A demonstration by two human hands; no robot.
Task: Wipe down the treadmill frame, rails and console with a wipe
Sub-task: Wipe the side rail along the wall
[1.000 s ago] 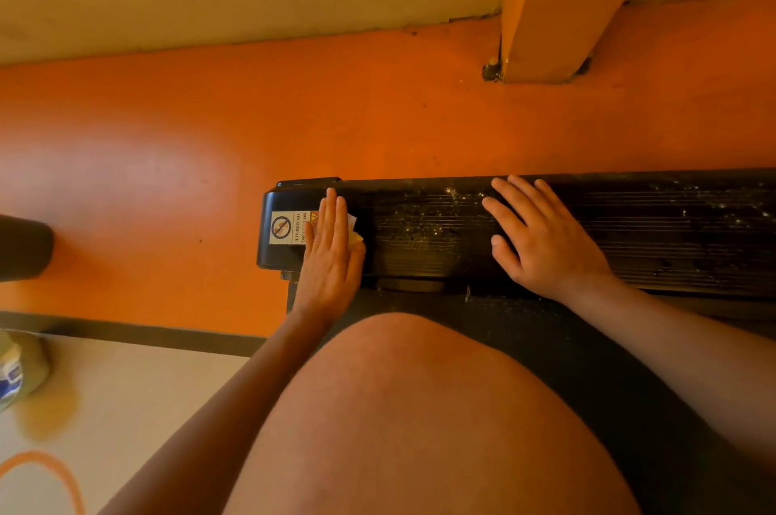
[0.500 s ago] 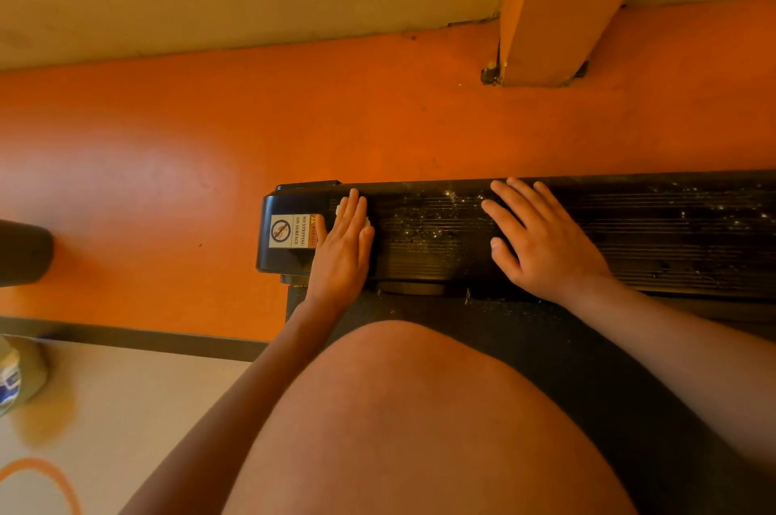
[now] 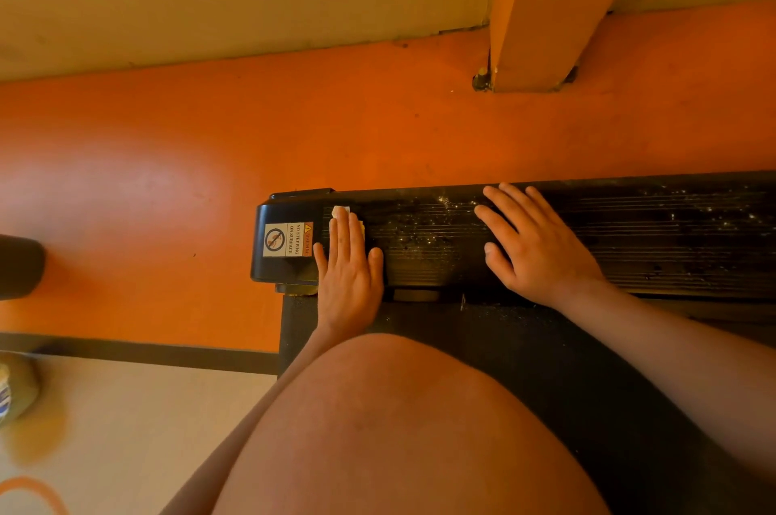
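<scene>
I am pressing my left hand [image 3: 348, 275] flat, fingers straight and together, on the white wipe [image 3: 341, 211], which is peeking out past my fingertips just right of the warning label [image 3: 288, 239] on the treadmill's black side rail [image 3: 630, 237]. Farther right of the label, my right hand [image 3: 533, 245] is resting open, fingers spread, on the dusty ribbed rail, holding nothing.

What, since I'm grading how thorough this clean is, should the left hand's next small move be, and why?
Probably slide the left hand, pressing the wipe flat, rightward along the rail toward the right hand. Pale specks dot the ribbed surface between the hands, while the wipe sits at the rail's end beside the warning label.
</scene>
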